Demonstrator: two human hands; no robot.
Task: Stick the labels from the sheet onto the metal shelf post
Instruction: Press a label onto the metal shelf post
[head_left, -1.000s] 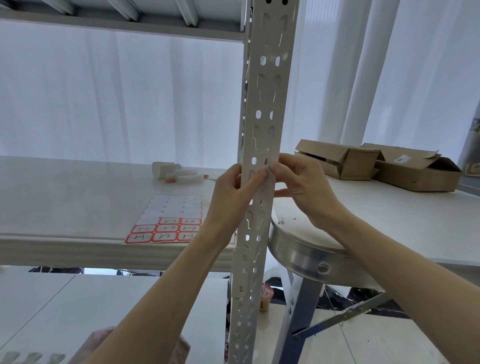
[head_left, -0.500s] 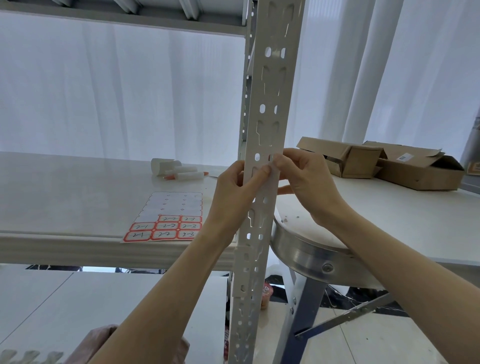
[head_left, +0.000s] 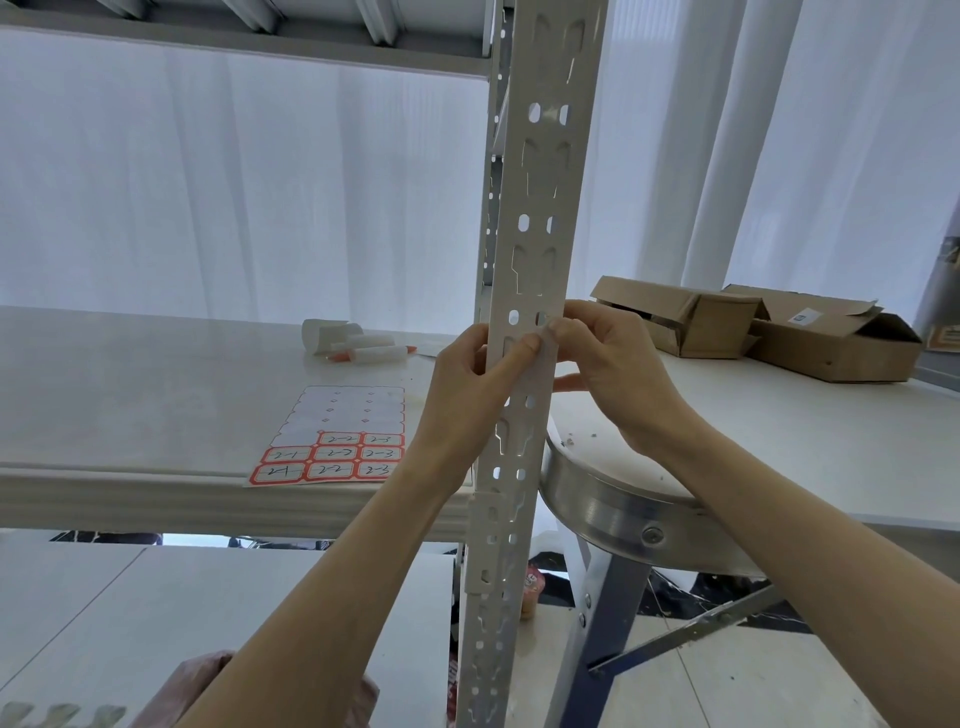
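Note:
The white perforated metal shelf post (head_left: 540, 182) rises through the middle of the view. A pale label (head_left: 537, 371) lies slanted on its front face. My left hand (head_left: 462, 400) wraps the post from the left, thumb pressing on the label. My right hand (head_left: 618, 364) pinches the label's upper right end at the post's edge. The label sheet (head_left: 332, 447) lies on the shelf board to the left, with red-bordered handwritten labels in its lower rows and peeled blanks above.
The shelf board (head_left: 130, 405) carries a white roll and markers (head_left: 363, 348) behind the sheet. A round table with a metal rim (head_left: 613, 504) stands right of the post, holding open cardboard boxes (head_left: 727, 327). White curtains hang behind.
Both hands stay at the same spot on the post with the label under them. Only the view has shifted slightly.

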